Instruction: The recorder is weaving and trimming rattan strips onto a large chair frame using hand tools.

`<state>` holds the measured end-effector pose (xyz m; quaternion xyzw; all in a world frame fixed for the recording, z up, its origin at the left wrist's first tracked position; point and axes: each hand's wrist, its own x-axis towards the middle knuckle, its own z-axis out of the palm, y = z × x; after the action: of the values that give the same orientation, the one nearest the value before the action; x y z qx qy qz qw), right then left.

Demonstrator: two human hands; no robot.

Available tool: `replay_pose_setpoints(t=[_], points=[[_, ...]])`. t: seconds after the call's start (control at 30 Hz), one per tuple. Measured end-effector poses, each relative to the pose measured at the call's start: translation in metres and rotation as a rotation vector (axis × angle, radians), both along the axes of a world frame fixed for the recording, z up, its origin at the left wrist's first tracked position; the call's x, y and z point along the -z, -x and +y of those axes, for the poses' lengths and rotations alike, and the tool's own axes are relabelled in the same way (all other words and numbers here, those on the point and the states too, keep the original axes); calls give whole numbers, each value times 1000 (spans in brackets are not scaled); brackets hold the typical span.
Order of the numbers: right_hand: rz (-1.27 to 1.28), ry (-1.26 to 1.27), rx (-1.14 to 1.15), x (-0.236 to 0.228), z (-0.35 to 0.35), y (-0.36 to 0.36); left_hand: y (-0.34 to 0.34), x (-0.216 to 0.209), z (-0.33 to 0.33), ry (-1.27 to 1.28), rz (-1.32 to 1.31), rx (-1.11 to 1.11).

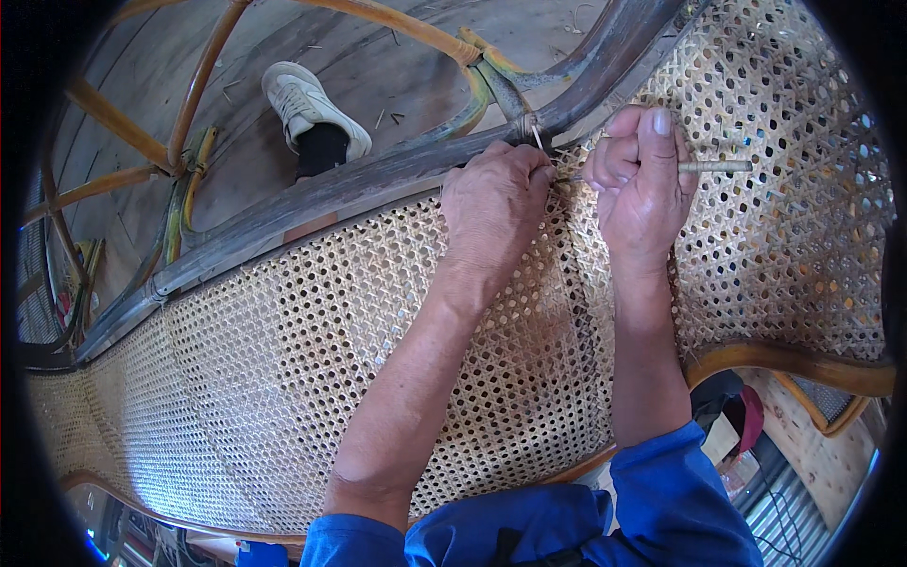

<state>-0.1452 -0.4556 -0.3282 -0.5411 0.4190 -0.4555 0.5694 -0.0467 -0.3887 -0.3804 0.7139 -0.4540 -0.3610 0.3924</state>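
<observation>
Woven cane webbing with open holes stretches across a curved rattan frame with a dark rail. My left hand rests on the webbing at the rail, its fingers closed and pinched by a rail joint. A thin pale strip sticks up just past those fingertips; whether they grip it is hidden. My right hand is closed around a slim awl-like tool, whose pale rod handle protrudes to the right. Its thin dark shaft points left toward my left fingertips, low over the webbing; the tip is hard to see.
Curved rattan struts rise at the upper left, beyond the rail. A white shoe with a dark sock stands on the floor among scattered cane scraps. A yellowish-brown rattan edge borders the webbing at the lower right.
</observation>
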Motion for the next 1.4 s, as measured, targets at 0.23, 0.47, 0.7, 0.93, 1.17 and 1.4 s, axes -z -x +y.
replay_pose_setpoints(t=[0.23, 0.47, 0.7, 0.93, 1.17, 1.4], points=[[12, -5, 10, 1, 0, 1, 4, 3, 0, -16, -60, -9], [-9, -19, -27, 1, 1, 2, 7, 10, 1, 51, -90, -34], [62, 17, -121, 1, 2, -2, 24, 8, 29, 161, -190, -87], [40, -5, -153, -1, 0, -1, 28, -9, 41, 224, -350, 82], [-62, 1, -49, 0, 0, 0, 38, -12, 41, 68, -447, 131], [-2, 3, -13, 1, 2, -5, 39, -12, 43, 36, -441, 110]])
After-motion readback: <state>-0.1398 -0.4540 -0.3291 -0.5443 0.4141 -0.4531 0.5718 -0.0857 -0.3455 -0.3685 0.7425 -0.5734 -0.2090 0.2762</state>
